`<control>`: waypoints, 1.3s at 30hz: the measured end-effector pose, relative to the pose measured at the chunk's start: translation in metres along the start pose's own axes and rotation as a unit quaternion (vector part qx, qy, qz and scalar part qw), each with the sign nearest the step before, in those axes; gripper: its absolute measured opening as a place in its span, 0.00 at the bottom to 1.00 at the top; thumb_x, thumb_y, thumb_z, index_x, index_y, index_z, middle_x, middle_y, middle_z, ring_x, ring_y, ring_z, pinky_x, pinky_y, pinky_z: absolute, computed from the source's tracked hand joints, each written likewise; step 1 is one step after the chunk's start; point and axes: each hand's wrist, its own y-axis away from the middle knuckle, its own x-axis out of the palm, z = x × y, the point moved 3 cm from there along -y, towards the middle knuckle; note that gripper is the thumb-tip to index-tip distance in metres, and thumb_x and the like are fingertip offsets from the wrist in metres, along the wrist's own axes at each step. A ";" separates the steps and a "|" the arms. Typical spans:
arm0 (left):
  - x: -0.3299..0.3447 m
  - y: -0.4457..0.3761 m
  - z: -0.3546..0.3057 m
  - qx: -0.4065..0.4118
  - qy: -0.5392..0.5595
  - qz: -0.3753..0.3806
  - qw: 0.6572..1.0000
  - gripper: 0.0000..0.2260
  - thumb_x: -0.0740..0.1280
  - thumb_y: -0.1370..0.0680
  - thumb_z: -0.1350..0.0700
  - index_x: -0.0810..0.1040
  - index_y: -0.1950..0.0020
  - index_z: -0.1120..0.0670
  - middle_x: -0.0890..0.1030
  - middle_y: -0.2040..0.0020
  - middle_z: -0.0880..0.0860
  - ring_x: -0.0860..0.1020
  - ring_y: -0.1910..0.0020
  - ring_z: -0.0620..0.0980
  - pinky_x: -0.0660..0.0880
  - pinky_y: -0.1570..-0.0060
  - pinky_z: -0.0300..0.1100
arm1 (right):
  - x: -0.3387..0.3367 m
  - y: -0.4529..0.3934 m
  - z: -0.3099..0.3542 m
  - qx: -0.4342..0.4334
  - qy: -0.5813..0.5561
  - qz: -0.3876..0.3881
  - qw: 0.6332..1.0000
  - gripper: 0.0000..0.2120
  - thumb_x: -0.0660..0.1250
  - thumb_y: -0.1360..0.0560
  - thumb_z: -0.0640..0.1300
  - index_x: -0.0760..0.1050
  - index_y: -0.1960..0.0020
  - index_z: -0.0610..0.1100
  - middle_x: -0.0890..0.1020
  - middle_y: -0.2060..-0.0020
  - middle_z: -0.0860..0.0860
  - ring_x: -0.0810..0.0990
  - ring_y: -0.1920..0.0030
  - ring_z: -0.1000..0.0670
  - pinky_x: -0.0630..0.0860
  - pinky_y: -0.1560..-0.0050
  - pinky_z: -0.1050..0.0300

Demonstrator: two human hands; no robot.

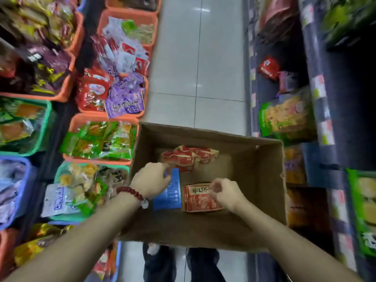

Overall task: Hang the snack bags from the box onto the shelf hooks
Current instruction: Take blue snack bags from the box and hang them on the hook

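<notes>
Now both hands inside box (270, 180). Left hand (151, 181) pinches blue bag (169, 195); right hand (226, 193) pinches red bag (198, 200). More red bags (188, 157) at 12 o'clock. Weak pinch, bag may slip back.

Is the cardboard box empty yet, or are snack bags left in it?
Not empty. The cardboard box holds a blue bag, a red bag and red bags farther in.

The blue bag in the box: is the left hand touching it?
Touching. The head view shows the left hand lying over the upper left part of the blue bag, with its fingers curled on the bag's top edge and no gap visible.
</notes>
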 end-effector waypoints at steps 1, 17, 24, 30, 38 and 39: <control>0.011 -0.012 0.007 -0.010 0.010 0.000 1.000 0.12 0.60 0.24 0.51 0.78 0.43 0.48 0.82 0.47 0.53 0.80 0.47 0.53 0.78 0.47 0.49 | 0.011 -0.019 -0.004 -0.003 0.006 0.001 1.000 0.09 0.69 0.26 0.44 0.79 0.46 0.46 0.83 0.49 0.47 0.81 0.50 0.49 0.79 0.49 0.54; 0.094 -0.095 0.075 -0.045 0.042 -0.043 0.997 0.11 0.60 0.22 0.51 0.75 0.40 0.46 0.78 0.47 0.48 0.78 0.55 0.45 0.79 0.55 0.44 | 0.138 -0.218 -0.040 -0.158 0.172 0.069 0.970 0.30 0.65 0.23 0.47 0.56 0.24 0.52 0.63 0.26 0.48 0.67 0.29 0.47 0.69 0.32 0.51; 0.118 -0.121 0.064 -0.088 0.034 -0.029 0.995 0.10 0.60 0.21 0.50 0.74 0.41 0.45 0.78 0.51 0.49 0.79 0.57 0.47 0.79 0.58 0.44 | 0.156 -0.242 -0.061 -0.140 0.087 0.050 0.985 0.28 0.66 0.24 0.48 0.60 0.27 0.53 0.71 0.31 0.48 0.73 0.34 0.46 0.74 0.37 0.50; 0.141 -0.153 0.071 -0.129 0.027 -0.019 0.991 0.10 0.61 0.22 0.49 0.75 0.41 0.46 0.78 0.52 0.48 0.79 0.59 0.46 0.79 0.59 0.43 | 0.180 -0.260 -0.074 -0.089 -0.028 0.048 0.995 0.26 0.66 0.24 0.49 0.62 0.28 0.52 0.75 0.34 0.47 0.74 0.35 0.44 0.72 0.39 0.51; 0.140 -0.173 0.112 -0.161 0.016 0.001 0.987 0.11 0.60 0.21 0.52 0.76 0.41 0.50 0.79 0.51 0.53 0.80 0.57 0.52 0.79 0.57 0.46 | 0.227 -0.286 -0.059 -0.009 -0.245 0.021 0.969 0.15 0.72 0.27 0.47 0.71 0.44 0.50 0.80 0.49 0.51 0.77 0.56 0.55 0.75 0.56 0.59; 0.140 -0.173 0.116 -0.161 0.017 0.001 0.987 0.11 0.60 0.21 0.52 0.76 0.41 0.50 0.80 0.51 0.53 0.80 0.57 0.53 0.79 0.58 0.46 | 0.231 -0.288 -0.058 -0.001 -0.258 0.014 0.966 0.14 0.72 0.28 0.47 0.71 0.47 0.51 0.81 0.50 0.50 0.79 0.57 0.53 0.78 0.55 0.55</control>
